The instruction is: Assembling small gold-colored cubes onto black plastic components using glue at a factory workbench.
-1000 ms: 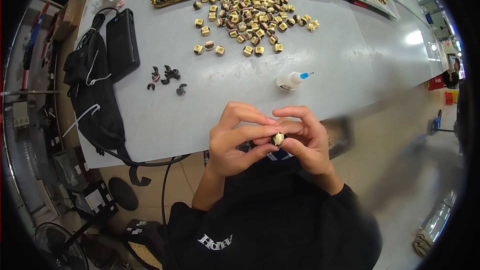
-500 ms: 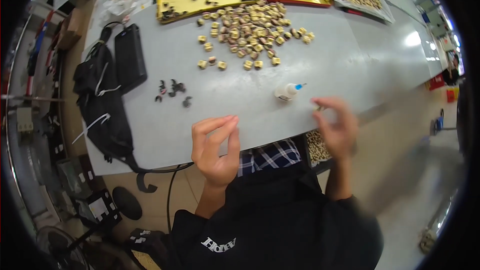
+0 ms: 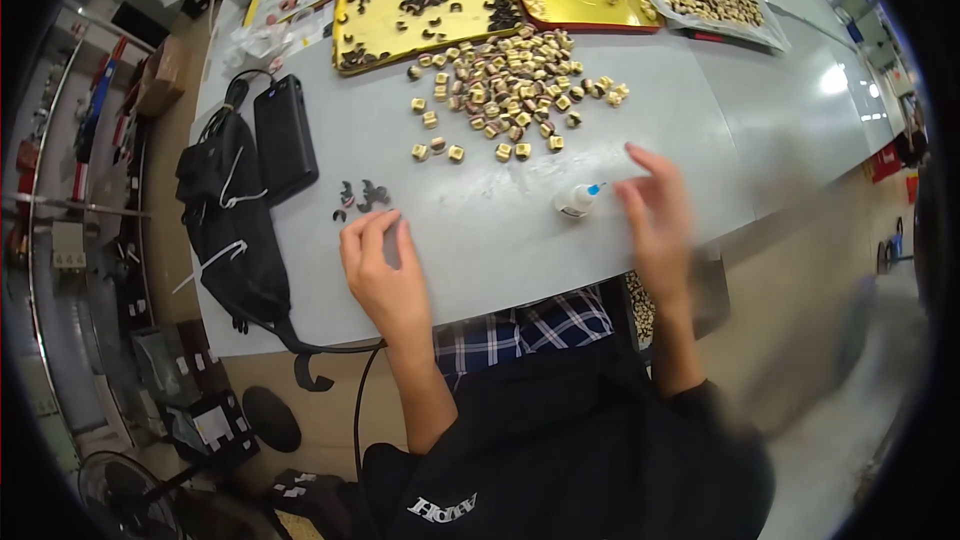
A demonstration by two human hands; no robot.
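Left hand beside black pieces, grip indeterminable: pinch singly, lightly; right hand, grip spread, near bottle.

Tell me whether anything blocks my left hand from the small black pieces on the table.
Nothing visible does: your left hand is right beside the small black pieces. The white bottle stands well to the right, out of the way.

Left hand, bare: is pointing forward, fingers curving, thumb standing just beside the forefinger. Left forearm: is lying behind it. Right hand, bare, blurred: is standing well apart rightward, forefinger and thumb gaping. Right forearm: is lying behind.
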